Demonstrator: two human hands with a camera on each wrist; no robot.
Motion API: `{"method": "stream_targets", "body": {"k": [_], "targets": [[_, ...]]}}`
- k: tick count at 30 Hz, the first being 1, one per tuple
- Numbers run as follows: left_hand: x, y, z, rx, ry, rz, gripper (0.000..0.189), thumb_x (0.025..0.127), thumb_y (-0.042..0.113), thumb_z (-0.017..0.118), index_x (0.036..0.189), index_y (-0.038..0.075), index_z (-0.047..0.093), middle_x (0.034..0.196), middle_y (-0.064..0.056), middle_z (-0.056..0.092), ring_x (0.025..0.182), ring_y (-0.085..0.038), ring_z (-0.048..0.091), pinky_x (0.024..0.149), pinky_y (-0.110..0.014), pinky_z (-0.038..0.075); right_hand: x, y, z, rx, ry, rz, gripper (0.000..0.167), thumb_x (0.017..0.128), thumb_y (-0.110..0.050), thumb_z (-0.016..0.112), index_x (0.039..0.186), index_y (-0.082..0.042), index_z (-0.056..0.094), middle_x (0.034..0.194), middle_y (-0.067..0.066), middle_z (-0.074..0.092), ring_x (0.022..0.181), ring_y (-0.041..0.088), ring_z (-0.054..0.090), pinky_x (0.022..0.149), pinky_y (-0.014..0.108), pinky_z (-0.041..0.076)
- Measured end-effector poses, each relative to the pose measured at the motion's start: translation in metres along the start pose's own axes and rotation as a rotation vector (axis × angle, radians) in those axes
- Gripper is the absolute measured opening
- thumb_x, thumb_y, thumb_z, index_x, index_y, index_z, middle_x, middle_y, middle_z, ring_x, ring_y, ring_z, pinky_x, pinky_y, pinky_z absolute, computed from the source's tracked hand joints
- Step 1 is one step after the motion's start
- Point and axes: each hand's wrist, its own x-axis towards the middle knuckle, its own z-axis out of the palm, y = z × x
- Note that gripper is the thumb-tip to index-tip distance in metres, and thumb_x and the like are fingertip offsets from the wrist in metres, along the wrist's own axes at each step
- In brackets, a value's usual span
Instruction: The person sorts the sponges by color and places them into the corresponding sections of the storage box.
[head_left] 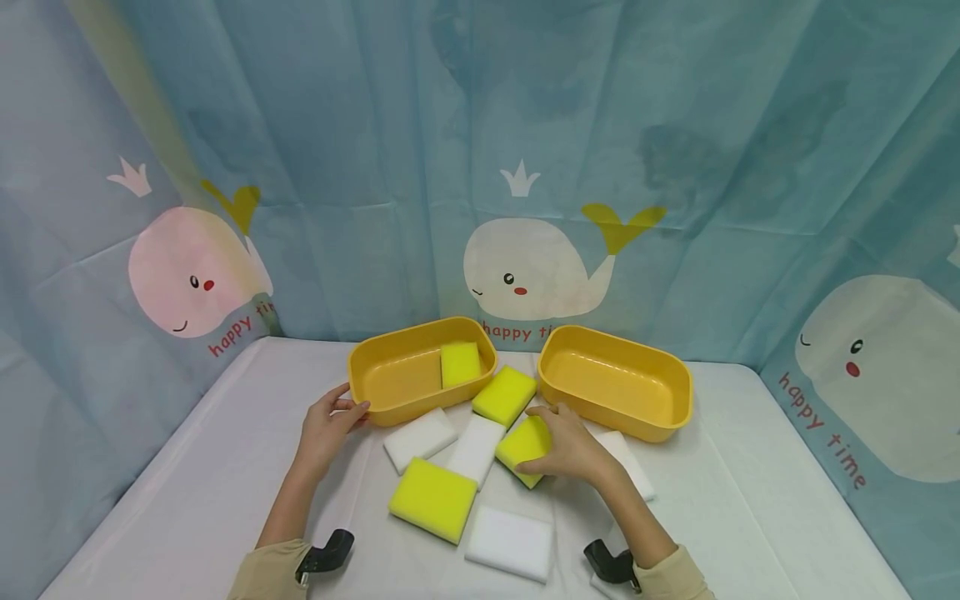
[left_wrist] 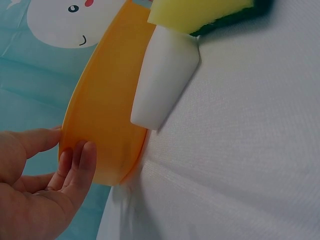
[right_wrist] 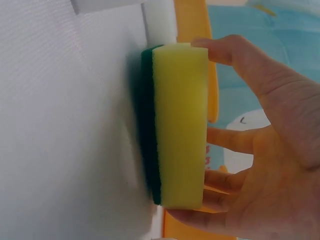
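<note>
By the right hand [head_left: 570, 446], a yellow sponge [head_left: 521, 445] is grasped between thumb and fingers, on the near side of the trays. By the left hand [head_left: 326, 429], the left tray [head_left: 397, 375] is held at its left end. Inside it, one sponge [head_left: 460, 364] is placed toward the right; in the right tray [head_left: 615, 371], the floor is seen uncovered. White blocks [head_left: 422, 439] are spread nearer. Wide tablecloth [head_left: 757, 467] is seen at left and right, up to the table edges.

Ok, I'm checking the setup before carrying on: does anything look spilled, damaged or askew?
Nothing looks spilled or damaged. Yellow-green scouring sponges and white sponges outside the two yellow tubs lie at mixed angles: untidy, but nothing stands out.
</note>
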Motion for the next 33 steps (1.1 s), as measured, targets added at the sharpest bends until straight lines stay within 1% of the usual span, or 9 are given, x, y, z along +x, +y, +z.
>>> {"method": "stream_targets", "body": {"k": [3,5,10,14,19,22,28,33], "targets": [[0.0,-0.001,0.0,-0.001,0.001,0.0,0.065,0.106,0.012,0.064,0.161,-0.007,0.033,0.107,-0.011,0.055,0.089,-0.004,0.071,0.086,-0.019,0.061,-0.001,-0.001,-0.003,-0.008,-0.011,0.004,0.086,0.075,-0.037,0.096,0.146,-0.005,0.058,0.151,0.026,0.051,0.139,0.043,0.048,0.111,0.062,0.046],[0.0,-0.001,0.001,0.002,0.002,0.0,0.065,0.106,0.012,0.064,0.161,-0.007,0.033,0.107,-0.011,0.055,0.089,-0.005,0.071,0.086,-0.02,0.061,-0.002,-0.002,-0.006,-0.008,-0.013,0.008,0.087,0.075,-0.038,0.096,0.147,-0.005,0.058,0.149,0.025,0.052,0.135,0.04,0.051,0.11,0.061,0.048],[0.0,0.001,0.002,0.017,0.008,-0.008,0.066,0.106,0.014,0.065,0.161,-0.006,0.033,0.107,-0.012,0.056,0.093,-0.01,0.072,0.086,-0.02,0.061,-0.005,-0.004,-0.011,0.0,-0.009,0.011,0.088,0.075,-0.038,0.095,0.148,-0.007,0.057,0.145,0.023,0.053,0.128,0.035,0.054,0.106,0.058,0.05],[0.001,0.0,0.002,0.024,0.013,-0.021,0.067,0.106,0.015,0.065,0.161,-0.006,0.033,0.107,-0.012,0.056,0.094,-0.012,0.072,0.086,-0.021,0.061,-0.007,-0.007,-0.015,0.005,-0.012,0.01,0.088,0.076,-0.038,0.095,0.149,-0.008,0.056,0.143,0.022,0.054,0.125,0.034,0.054,0.103,0.058,0.051],[0.001,0.0,0.002,0.024,0.014,-0.028,0.067,0.106,0.016,0.066,0.161,-0.006,0.034,0.109,-0.013,0.056,0.093,-0.01,0.072,0.087,-0.023,0.061,-0.008,-0.009,-0.017,0.019,-0.009,0.024,0.088,0.076,-0.039,0.095,0.149,-0.008,0.056,0.144,0.021,0.054,0.13,0.034,0.052,0.106,0.058,0.05],[0.0,0.0,0.002,0.029,0.016,-0.034,0.067,0.106,0.017,0.065,0.161,-0.005,0.034,0.111,-0.014,0.057,0.094,-0.012,0.073,0.087,-0.023,0.061,-0.008,-0.009,-0.017,0.023,-0.008,0.028,0.088,0.076,-0.039,0.095,0.149,-0.008,0.057,0.144,0.02,0.055,0.132,0.035,0.052,0.107,0.059,0.05],[0.001,0.001,0.002,0.033,0.016,-0.036,0.067,0.106,0.017,0.065,0.161,-0.005,0.033,0.112,-0.014,0.057,0.096,-0.014,0.073,0.088,-0.023,0.061,-0.008,-0.008,-0.017,0.024,0.003,0.022,0.087,0.076,-0.039,0.095,0.148,-0.007,0.057,0.144,0.019,0.056,0.132,0.034,0.052,0.107,0.059,0.049],[0.001,0.001,0.002,0.034,0.018,-0.039,0.067,0.106,0.017,0.065,0.161,-0.005,0.033,0.112,-0.014,0.056,0.095,-0.015,0.074,0.086,-0.021,0.061,-0.006,-0.008,-0.017,0.033,0.01,-0.003,0.086,0.077,-0.039,0.094,0.147,-0.005,0.058,0.144,0.018,0.056,0.133,0.035,0.052,0.109,0.059,0.048]]}}
